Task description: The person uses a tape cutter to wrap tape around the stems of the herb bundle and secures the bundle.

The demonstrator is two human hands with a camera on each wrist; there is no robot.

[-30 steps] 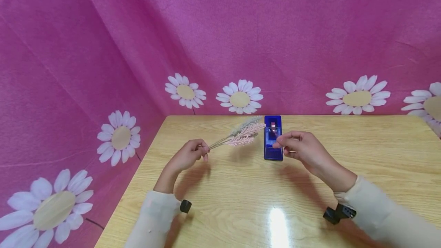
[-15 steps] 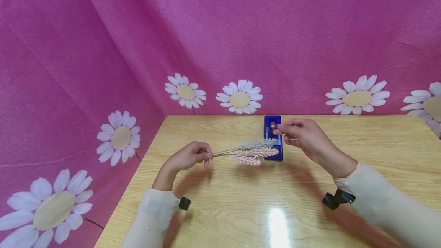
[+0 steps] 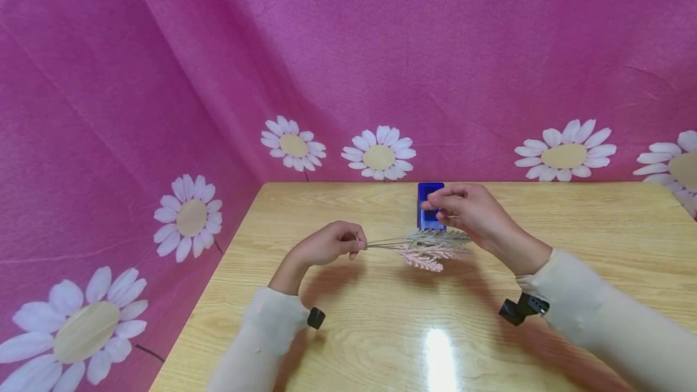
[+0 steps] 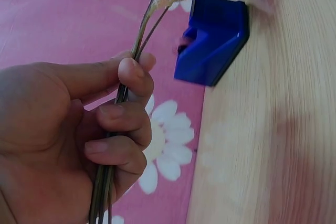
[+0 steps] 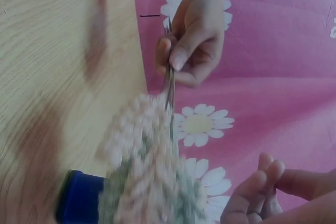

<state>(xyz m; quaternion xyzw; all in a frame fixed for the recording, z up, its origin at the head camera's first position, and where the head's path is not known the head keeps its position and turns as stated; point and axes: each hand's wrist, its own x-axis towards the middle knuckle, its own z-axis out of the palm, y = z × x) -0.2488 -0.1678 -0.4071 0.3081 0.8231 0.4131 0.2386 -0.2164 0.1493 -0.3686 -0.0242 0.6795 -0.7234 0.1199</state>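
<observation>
Flower stems (image 4: 102,186) gripped in left hand (image 3: 329,243), blooms (image 3: 427,255) beyond fingers (image 4: 126,117); right hand (image 3: 469,210) pinched nearby, contents unclear.

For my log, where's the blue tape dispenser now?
In the head view, the dispenser sits right of centre at the far edge of the table, beyond the sprigs, partly behind the right hand.

The left hand (image 5: 197,40) grips thin stems (image 5: 171,90)—their pink and grey-green flower heads (image 5: 149,161), blurred, partly hide a blue object (image 5: 81,195) near the table's (image 5: 63,77) edge—while the right hand (image 5: 302,183) has its fingertips together.
</observation>
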